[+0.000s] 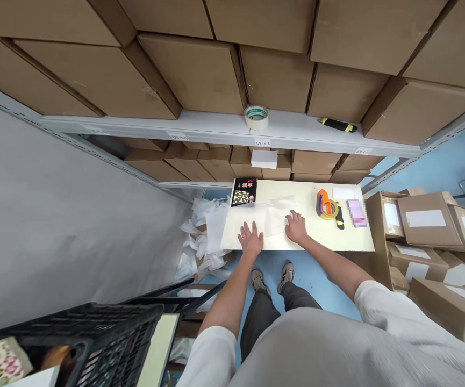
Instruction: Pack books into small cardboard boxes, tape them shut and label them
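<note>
On the pale yellow table (349,239) lies a thin, translucent white sheet (274,215). My left hand (251,239) rests flat on the sheet's near left part, fingers spread and a ring on one finger. At the sheet's right edge is my right hand (295,227), its fingers curled down onto the surface; whether the sheet is pinched there is hard to make out. A black book (244,192) with a crossword-like grid lies just beyond the sheet at the back left.
Tape with an orange dispenser (326,206), a cutter (340,216) and a pink-purple item (356,212) lie at the table's right. A shelf (216,122) holds cartons, a tape roll (256,117) and another cutter (338,125). Boxes stand right; a black crate (115,333) stands lower left.
</note>
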